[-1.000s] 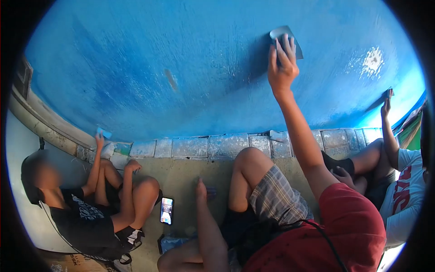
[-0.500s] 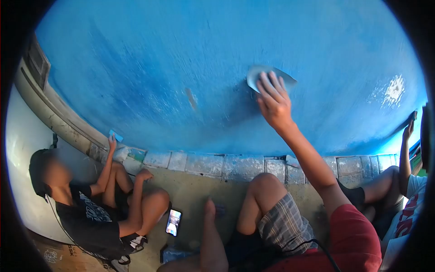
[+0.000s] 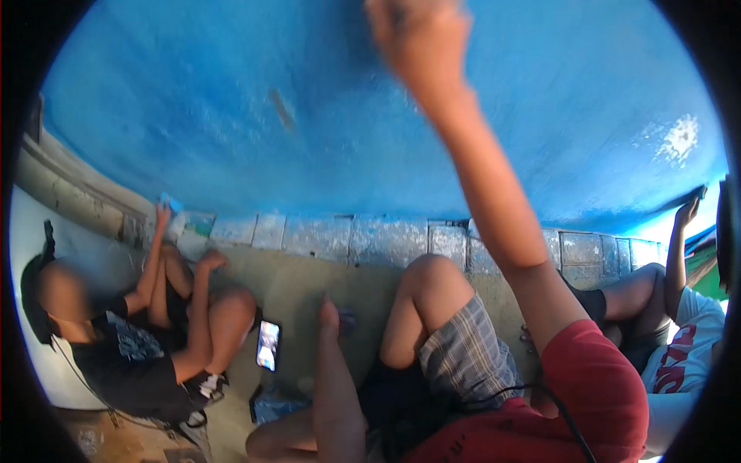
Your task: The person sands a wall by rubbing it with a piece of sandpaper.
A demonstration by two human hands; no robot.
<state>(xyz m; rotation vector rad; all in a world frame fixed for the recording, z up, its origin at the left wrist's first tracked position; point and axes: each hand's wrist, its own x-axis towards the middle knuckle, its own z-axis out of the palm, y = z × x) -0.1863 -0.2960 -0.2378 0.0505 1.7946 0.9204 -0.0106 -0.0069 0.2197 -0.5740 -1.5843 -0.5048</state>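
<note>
My right hand [image 3: 426, 35] is raised against the blue painted wall [image 3: 231, 131], smeared by motion and partly cut off by the top edge. Its fingers look curled in; the thin grey sheet, like sandpaper, that lay under them earlier is out of sight now. Low in the view, what appears to be my left hand [image 3: 329, 315] is seen end-on over the floor, and its fingers cannot be made out. A small dull patch [image 3: 281, 109] marks the wall left of my right arm.
A person at left holds a light blue piece [image 3: 170, 202] to the wall. Another person's hand [image 3: 688, 211] at right presses a dark piece there. Grey blocks [image 3: 316, 237] line the wall's foot. A lit phone [image 3: 268, 345] lies on the floor, cardboard [image 3: 127, 440] at lower left.
My right hand has moved up and a little left along the wall, and the grey sheet has left the view. The whole scene has shifted slightly left and up.
</note>
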